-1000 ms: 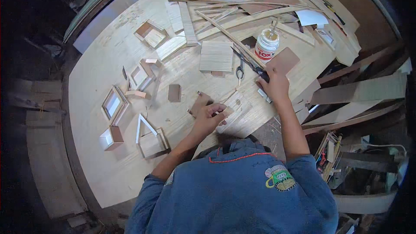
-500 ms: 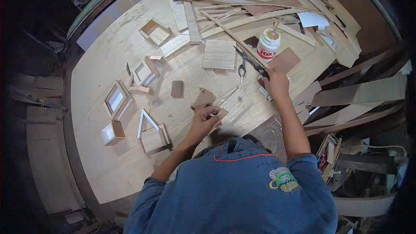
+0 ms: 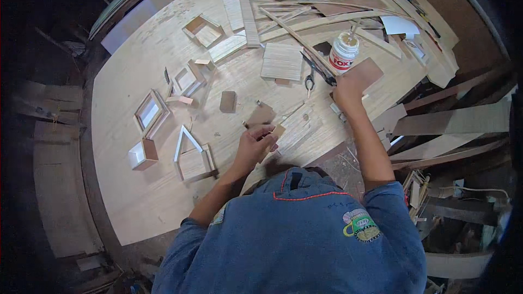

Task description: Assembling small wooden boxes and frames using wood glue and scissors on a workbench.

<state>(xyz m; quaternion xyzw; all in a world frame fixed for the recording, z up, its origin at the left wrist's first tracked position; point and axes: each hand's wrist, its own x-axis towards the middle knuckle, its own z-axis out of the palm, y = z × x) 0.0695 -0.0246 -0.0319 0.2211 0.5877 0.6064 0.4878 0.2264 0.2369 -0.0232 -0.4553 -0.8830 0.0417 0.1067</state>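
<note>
My left hand [image 3: 255, 146] is closed, pinching a small flat piece of wood [image 3: 278, 131] between thumb and fingers close to the table's front edge. A thin brown square [image 3: 262, 115] lies just beyond it. My right hand [image 3: 347, 92] is at the lower end of a dark, narrow tool [image 3: 328, 78], beside a long wooden strip; its fingertips are mostly hidden, so I cannot tell whether it grips. Just beyond that hand stands an open glue jar [image 3: 344, 53] with a stick in it. A pair of scissors or pliers [image 3: 309, 83] lies left of the tool.
Leftward on the wooden table [image 3: 122, 201] sit a house-shaped frame [image 3: 193, 139], a small box [image 3: 147, 153], and other little wooden frames. A square board [image 3: 282, 61] lies mid-table. Long wooden strips [image 3: 327, 23] pile up at the back. Timber planks [image 3: 452, 120] stand off the right edge.
The view has shifted slightly. My right hand has moved a little farther from me, closer to the glue jar. My left hand still pinches the small wooden piece, now tilted differently.
</note>
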